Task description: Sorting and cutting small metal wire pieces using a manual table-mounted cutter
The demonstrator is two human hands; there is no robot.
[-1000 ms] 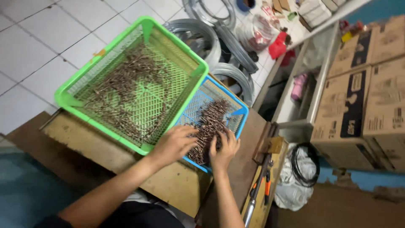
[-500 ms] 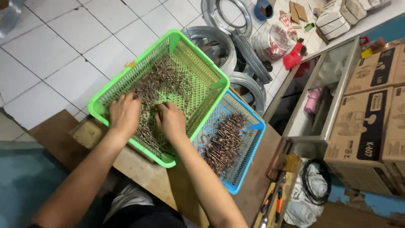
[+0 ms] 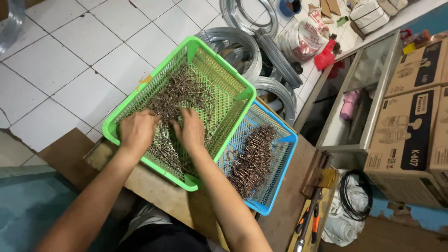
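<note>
Both hands have shifted slightly farther into the green basket [image 3: 240,95] — left hand [image 3: 136,131] and right hand [image 3: 191,130] with fingers curled, gathering brown metal pieces [image 3: 179,91].

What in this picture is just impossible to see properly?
Head view, the only one:
- Fingertips of the left hand and right hand: buried in the brown metal pieces, so any grip is hidden.
- Green basket: its floor is covered by the pile.
- Blue basket: its left side sits under the green one.
- The pieces: too small to identify.
</note>
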